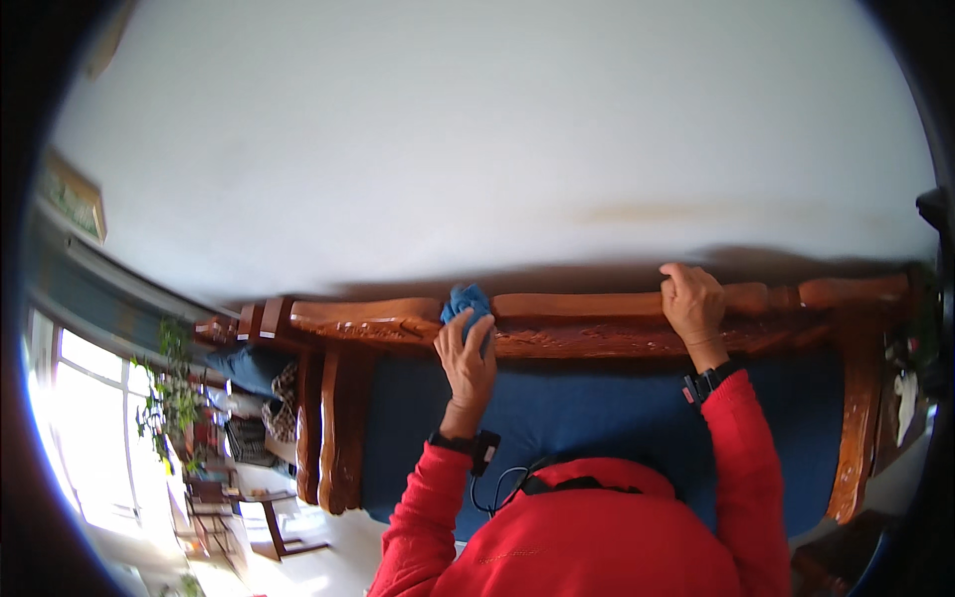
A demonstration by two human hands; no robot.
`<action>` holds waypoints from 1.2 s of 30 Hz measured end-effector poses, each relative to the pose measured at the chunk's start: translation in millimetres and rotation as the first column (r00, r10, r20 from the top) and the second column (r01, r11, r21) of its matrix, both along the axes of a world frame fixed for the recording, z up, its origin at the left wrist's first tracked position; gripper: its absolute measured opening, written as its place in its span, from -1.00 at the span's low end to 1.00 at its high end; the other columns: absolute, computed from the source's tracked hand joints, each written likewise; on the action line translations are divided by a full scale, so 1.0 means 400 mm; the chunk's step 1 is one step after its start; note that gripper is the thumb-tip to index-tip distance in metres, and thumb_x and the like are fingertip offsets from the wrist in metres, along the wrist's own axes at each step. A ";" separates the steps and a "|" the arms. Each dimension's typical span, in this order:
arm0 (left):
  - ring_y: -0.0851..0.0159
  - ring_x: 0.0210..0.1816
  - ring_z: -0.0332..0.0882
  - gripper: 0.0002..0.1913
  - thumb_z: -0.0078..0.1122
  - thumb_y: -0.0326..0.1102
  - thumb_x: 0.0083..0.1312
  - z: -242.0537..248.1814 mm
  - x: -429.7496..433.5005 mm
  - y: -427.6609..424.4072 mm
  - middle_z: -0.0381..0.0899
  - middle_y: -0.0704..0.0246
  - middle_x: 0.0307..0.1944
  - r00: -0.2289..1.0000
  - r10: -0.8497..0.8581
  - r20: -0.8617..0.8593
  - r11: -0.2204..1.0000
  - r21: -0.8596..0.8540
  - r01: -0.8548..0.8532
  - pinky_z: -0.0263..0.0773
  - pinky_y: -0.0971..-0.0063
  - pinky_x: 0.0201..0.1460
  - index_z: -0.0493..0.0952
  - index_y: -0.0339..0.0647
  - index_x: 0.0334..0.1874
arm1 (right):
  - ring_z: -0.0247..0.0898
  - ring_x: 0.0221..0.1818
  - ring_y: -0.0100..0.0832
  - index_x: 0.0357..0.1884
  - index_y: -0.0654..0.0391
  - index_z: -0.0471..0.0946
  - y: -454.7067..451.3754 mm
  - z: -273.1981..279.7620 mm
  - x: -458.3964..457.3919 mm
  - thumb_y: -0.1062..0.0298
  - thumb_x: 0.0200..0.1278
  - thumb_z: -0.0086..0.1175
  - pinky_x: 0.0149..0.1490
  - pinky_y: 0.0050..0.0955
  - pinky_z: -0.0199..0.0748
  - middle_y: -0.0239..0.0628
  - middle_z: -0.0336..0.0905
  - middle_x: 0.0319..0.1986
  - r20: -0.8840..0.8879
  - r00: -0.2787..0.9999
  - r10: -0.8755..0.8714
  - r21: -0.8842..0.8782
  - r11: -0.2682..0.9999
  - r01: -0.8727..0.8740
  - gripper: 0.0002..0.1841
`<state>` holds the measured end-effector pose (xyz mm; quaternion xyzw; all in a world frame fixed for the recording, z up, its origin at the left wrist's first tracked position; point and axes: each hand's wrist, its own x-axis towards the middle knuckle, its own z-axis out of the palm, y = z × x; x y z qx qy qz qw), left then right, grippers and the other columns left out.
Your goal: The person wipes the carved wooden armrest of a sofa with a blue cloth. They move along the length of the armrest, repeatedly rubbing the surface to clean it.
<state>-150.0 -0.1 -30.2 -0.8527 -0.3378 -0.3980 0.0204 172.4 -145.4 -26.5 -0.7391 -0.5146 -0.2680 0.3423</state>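
Note:
In front of me is a carved, glossy reddish-brown wooden sofa (582, 304) with a dark blue seat cushion (597, 403). My left hand (466, 358) holds a crumpled blue cloth (468, 298) against the top rail of the backrest, at a dip between two raised wooden sections. Further right, my right hand (694, 302) lies over the same rail with its fingers curled. Whether those fingers grip the wood is hidden. Both wrists carry black strapped devices, and a cable runs from the left one.
A pale wall (477, 149) rises close behind the backrest. Wooden armrests (339, 433) bound the seat. To the left are a leafy plant (168, 395), a blue cushion (246, 369), a wooden stool (276, 522) and a bright window (89, 418).

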 end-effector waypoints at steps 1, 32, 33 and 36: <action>0.01 0.12 0.49 -0.71 0.37 -0.44 0.21 0.001 0.016 -0.024 0.54 0.22 0.13 0.999 -0.041 -0.020 0.999 -0.005 0.041 0.32 0.11 0.20 0.65 -0.01 -0.01 | 0.56 -0.42 -0.15 -0.32 0.02 0.56 0.001 -0.001 0.000 0.48 0.05 0.16 -0.28 -0.16 0.53 -0.28 0.59 -0.51 -0.006 1.000 0.009 0.007 1.000 -0.009 -0.86; 0.13 0.27 0.47 -0.28 -0.40 0.25 0.60 0.102 0.250 0.010 0.43 0.09 0.32 0.788 -0.440 0.430 0.215 -0.802 0.558 0.49 0.31 0.27 0.25 -0.19 0.53 | 0.43 0.18 0.02 0.12 -0.15 0.41 0.054 -0.049 -0.263 0.15 0.01 0.43 0.49 0.25 -0.01 -0.12 0.44 0.12 -0.260 0.920 0.292 0.036 0.955 -0.293 -0.41; 0.13 0.27 0.47 -0.29 -0.40 0.26 0.60 0.101 0.249 0.018 0.42 0.09 0.33 0.793 -0.423 0.439 0.205 -0.806 0.556 0.47 0.32 0.28 0.28 -0.18 0.52 | 0.44 0.16 0.02 0.07 -0.14 0.43 0.056 -0.051 -0.258 0.18 -0.03 0.45 0.48 0.24 0.02 -0.13 0.46 0.08 -0.287 0.911 0.296 0.032 0.954 -0.300 -0.42; 0.14 0.18 0.56 -0.30 -0.44 0.24 0.61 0.078 0.273 0.046 0.59 0.13 0.17 0.833 -0.480 0.276 0.433 -0.751 0.498 0.44 0.33 0.26 0.39 -0.22 0.43 | 0.46 0.11 0.01 -0.04 -0.09 0.45 0.046 -0.049 -0.238 0.29 -0.06 0.43 0.40 0.14 0.22 -0.18 0.48 -0.04 -0.281 0.896 0.344 0.123 0.939 -0.322 -0.49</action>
